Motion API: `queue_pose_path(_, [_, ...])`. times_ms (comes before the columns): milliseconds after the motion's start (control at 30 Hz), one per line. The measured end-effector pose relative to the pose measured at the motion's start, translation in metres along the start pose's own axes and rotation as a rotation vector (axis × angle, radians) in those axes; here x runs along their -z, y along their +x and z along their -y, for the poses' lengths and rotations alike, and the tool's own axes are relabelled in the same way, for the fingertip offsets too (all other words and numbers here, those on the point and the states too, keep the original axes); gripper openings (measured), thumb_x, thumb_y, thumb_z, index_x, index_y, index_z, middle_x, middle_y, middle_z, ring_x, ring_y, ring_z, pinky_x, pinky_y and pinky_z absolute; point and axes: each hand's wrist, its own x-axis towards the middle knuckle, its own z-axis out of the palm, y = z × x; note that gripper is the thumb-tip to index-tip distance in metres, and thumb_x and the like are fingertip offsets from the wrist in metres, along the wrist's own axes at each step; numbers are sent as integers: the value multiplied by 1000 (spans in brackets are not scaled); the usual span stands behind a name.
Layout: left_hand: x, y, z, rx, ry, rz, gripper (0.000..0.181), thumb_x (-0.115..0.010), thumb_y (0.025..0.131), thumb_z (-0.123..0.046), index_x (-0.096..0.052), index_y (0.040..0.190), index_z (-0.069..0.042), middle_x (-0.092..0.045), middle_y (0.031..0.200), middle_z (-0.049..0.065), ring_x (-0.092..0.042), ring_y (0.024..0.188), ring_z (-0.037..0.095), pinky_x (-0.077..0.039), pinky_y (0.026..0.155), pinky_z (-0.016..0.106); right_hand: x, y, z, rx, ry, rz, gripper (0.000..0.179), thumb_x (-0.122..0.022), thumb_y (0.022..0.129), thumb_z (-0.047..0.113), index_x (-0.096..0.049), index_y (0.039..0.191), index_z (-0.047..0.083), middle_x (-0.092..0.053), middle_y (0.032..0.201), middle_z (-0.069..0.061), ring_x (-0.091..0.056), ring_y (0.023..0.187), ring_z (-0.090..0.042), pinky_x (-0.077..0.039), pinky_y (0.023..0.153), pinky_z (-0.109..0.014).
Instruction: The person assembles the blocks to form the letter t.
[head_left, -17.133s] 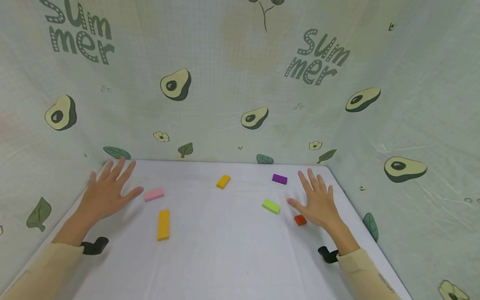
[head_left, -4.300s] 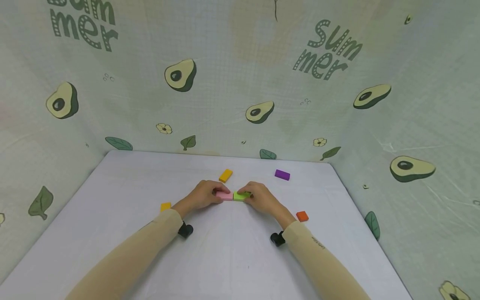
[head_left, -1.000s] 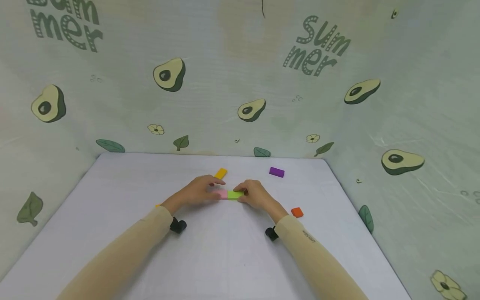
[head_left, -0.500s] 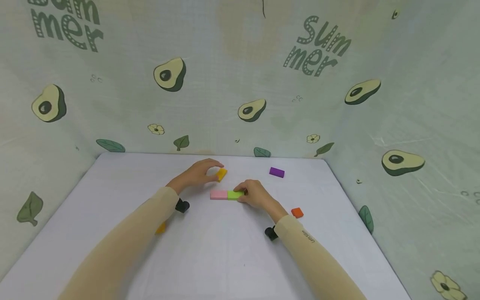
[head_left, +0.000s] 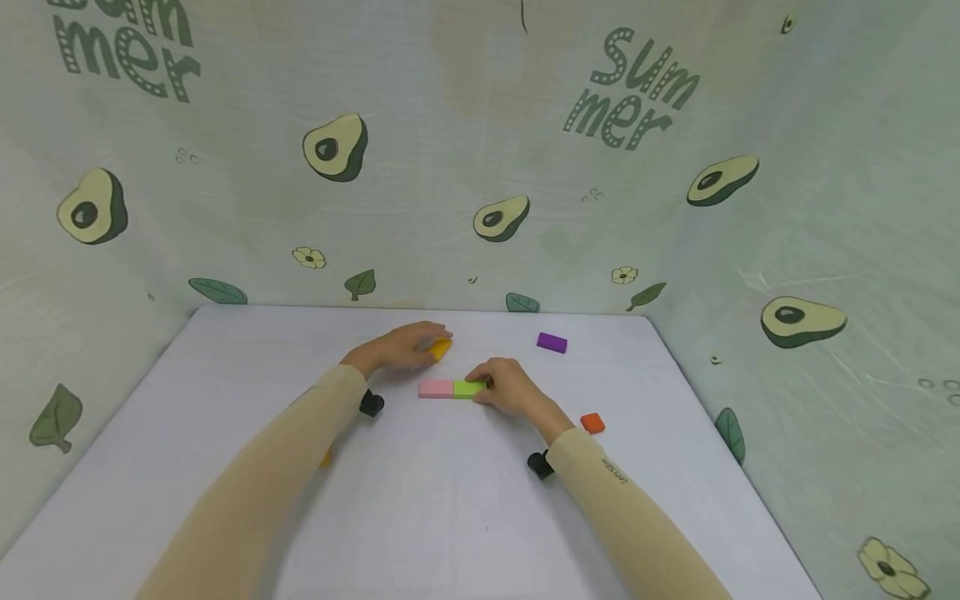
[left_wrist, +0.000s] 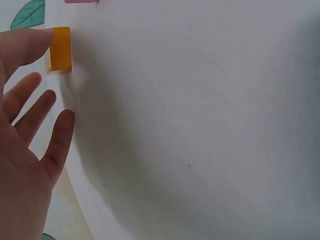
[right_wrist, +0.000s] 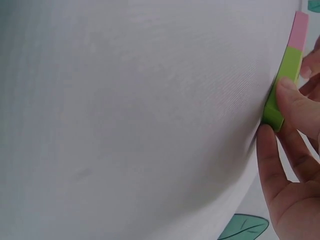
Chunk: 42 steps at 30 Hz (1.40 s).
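The left grip (head_left: 405, 346) pinches the small yellow block (head_left: 441, 351) by thumb and finger, on or just above the surface (head_left: 420, 517), beyond the pink block (head_left: 436, 389); the right grip (head_left: 507, 385) pinches the green block (head_left: 465, 390), which touches the pink one end to end; the yellow block is best held squarely, spare fingers clear; light, steady pressure on the green should keep that joint straight.

1. green block (right_wrist: 288, 64) in the right hand (head_left: 512, 388): smooth, matt.
2. pink block (head_left: 436, 389) touching it: likewise.
3. yellow block (left_wrist: 61, 49) at the left hand (head_left: 403, 347): smooth, matt.
4. table cover (head_left: 450, 508) beneath: matt, finely ribbed cloth.
5. backdrop (head_left: 420, 192) beyond: printed cloth, faintly wrinkled.
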Motion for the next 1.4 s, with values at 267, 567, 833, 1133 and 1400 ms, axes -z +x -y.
queue_pose_path(267, [0, 1, 4, -30, 130, 35, 51, -62, 106, -12, -55, 156, -16, -46, 163, 16, -40, 152, 39, -30, 126, 58, 0, 0, 1, -11, 11, 6, 30, -82, 94, 9, -79, 123, 10, -74, 109, -2, -58, 93, -17, -53, 88, -35])
queue_pose_path(567, [5, -3, 6, -35, 129, -11, 49, -69, 103, -10, -61, 152, -13, -58, 154, 15, -52, 143, 37, -44, 118, 54, 1, -1, 1, -26, 11, 11, 30, -81, 95, 9, -79, 125, 12, -72, 107, 0, -57, 94, -18, -52, 87, -33])
queue_pose_path(833, [5, -5, 12, -61, 122, -37, 48, -73, 100, -12, -64, 148, -10, -62, 148, 14, -63, 128, 31, -54, 109, 46, 1, -2, 2, -35, 22, 6, 30, -81, 94, 8, -79, 124, 12, -72, 106, 0, -57, 94, -18, -51, 87, -33])
queue_pose_path(1133, [1, -2, 17, -61, 107, -54, 48, -77, 98, -17, -67, 145, -10, -62, 147, 15, -69, 118, 29, -57, 105, 44, 1, -3, 2, -44, 33, 13, 31, -81, 95, 8, -79, 125, 11, -71, 106, -1, -56, 95, -19, -51, 87, -34])
queue_pose_path(1400, [-1, -4, 14, -30, 60, -76, 48, -80, 97, -17, -68, 144, -11, -66, 142, 11, -68, 117, 28, -57, 104, 43, 0, -2, 2, -44, 18, 9, 31, -81, 95, 9, -79, 126, 12, -72, 107, 0, -56, 95, -18, -51, 88, -34])
